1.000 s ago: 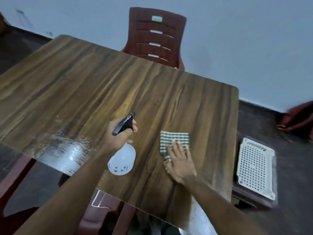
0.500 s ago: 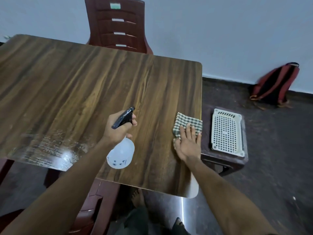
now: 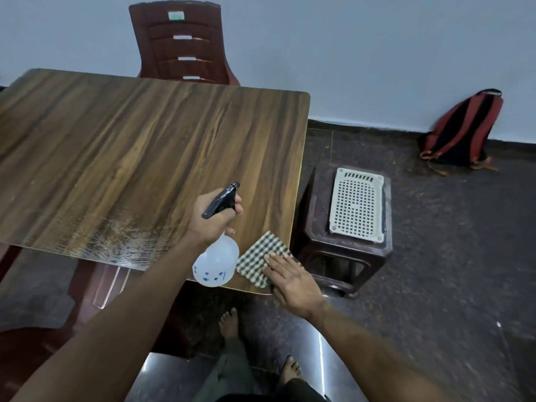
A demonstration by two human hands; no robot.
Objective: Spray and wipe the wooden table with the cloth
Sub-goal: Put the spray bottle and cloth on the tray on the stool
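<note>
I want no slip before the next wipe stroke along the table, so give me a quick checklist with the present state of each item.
1. Left hand grips the spray bottle: ok.
2. Right hand flat on the cloth: ok.
3. Cloth fully on the table: not ok, it lies at the near right corner and edge.
4. Wet patch left to wipe: ok, visible near the front edge.
5. Liquid in the bottle: cannot tell.

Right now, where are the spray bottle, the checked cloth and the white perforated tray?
spray bottle (image 3: pixel 216 264): head view, on its translucent belly below the left hand.
checked cloth (image 3: pixel 256 256): head view, on the bare fabric left of the right hand's fingers.
white perforated tray (image 3: pixel 356 205): head view, on its grid middle, atop the stool.
</note>
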